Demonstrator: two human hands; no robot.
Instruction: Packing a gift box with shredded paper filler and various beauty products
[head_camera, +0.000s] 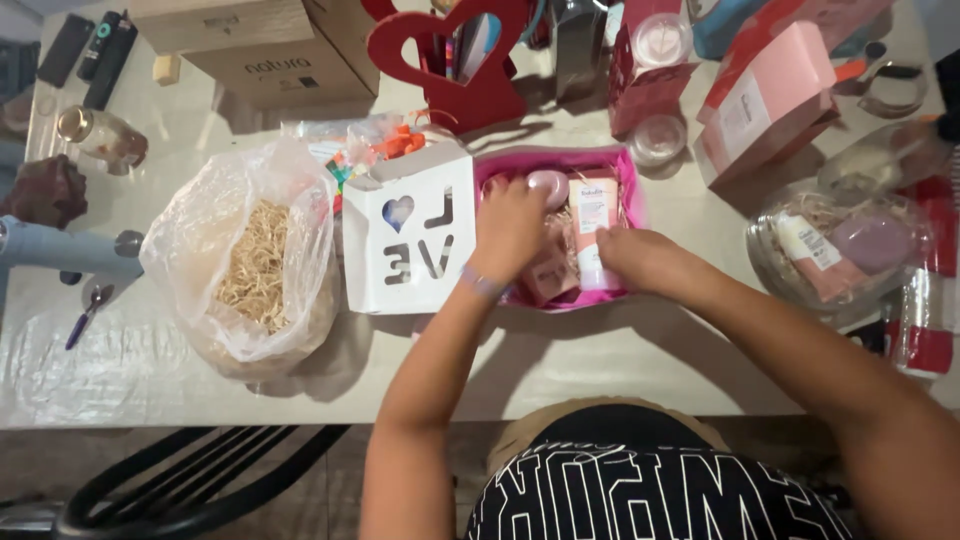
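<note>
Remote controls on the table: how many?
2, side by side at the table's far-left corner: one remote and another remote. More may be hidden beyond the frame.

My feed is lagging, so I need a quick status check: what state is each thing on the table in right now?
Pink gift box: open, partly filled.
White cut-out lid: off, lying left of the box.
Peach tube: lying flat in the box.
Plastic bag of straw filler: open at the top.
Left hand: inside the box, resting on the items.
Right hand: at the tube's lower end.
Wrapped basket: sealed in clear film.
</note>
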